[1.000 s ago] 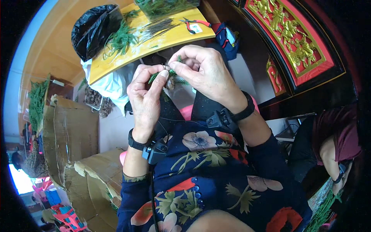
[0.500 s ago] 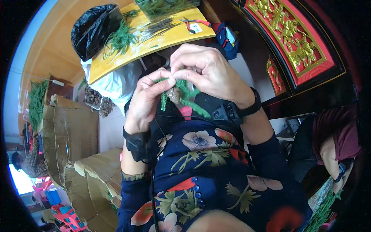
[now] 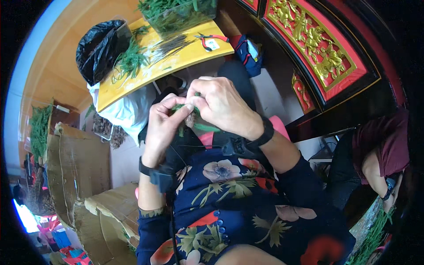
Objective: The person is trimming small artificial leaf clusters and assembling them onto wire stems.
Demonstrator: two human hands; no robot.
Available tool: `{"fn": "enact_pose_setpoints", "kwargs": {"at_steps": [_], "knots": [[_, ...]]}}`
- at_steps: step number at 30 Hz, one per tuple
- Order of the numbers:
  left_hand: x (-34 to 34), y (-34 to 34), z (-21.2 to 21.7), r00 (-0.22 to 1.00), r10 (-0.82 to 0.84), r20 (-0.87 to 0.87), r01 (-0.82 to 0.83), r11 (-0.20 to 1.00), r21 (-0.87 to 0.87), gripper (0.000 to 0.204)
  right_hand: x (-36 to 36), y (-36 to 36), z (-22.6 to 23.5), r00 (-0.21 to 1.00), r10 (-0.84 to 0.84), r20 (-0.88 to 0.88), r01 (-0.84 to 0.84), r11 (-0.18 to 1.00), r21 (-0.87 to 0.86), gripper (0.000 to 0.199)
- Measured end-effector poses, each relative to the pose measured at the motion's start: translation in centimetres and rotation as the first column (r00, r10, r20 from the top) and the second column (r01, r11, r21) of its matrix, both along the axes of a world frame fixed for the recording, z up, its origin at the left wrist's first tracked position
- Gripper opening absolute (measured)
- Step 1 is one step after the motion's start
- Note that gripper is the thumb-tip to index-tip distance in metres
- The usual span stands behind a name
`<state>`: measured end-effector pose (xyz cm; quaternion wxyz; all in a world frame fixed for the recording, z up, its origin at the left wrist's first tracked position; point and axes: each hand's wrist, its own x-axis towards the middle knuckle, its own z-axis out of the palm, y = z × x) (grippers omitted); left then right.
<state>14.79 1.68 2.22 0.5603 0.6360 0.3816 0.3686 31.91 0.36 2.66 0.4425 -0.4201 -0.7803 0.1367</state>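
Left hand (image 3: 161,128) and right hand (image 3: 221,106) both pinching shut on a small green needle-leaved sprig (image 3: 194,126), holding it over the lap, below the yellow wooden bench (image 3: 176,62). Probably twisting or binding it together; likely needing a firmer pinch next.

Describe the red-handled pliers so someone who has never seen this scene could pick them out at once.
Start at the yellow table above the hands. Near its right end, beside a bundle of thin dark wires, lie the red-handled pliers. They are the only red tool there; everything else on the table is green sprigs, a clear tub or a black bag.
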Motion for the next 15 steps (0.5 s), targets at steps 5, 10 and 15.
{"fn": "enact_pose_setpoints", "kwargs": {"at_steps": [5, 10, 15], "knots": [[1.1, 0.2, -1.3, 0.875, 0.404, -0.266, -0.145, 0.744, 0.652, 0.01, 0.1, 2.2, -1.2, 0.986, -0.061, -0.155, 0.014, 0.958, -0.286, 0.008], [1.0, 0.4, -2.0, 0.893, 0.396, -0.215, -0.222, 0.801, 0.556, 0.01, 2.6, 10.5, -3.4, 0.957, -0.286, -0.054, 0.269, 0.939, -0.216, 0.031], [0.8, 1.1, -3.7, 0.931, 0.307, -0.199, -0.204, 0.887, 0.415, 0.012, 5.9, 20.4, -7.8, 0.604, -0.504, 0.618, 0.677, 0.733, -0.064, 0.075]]}}
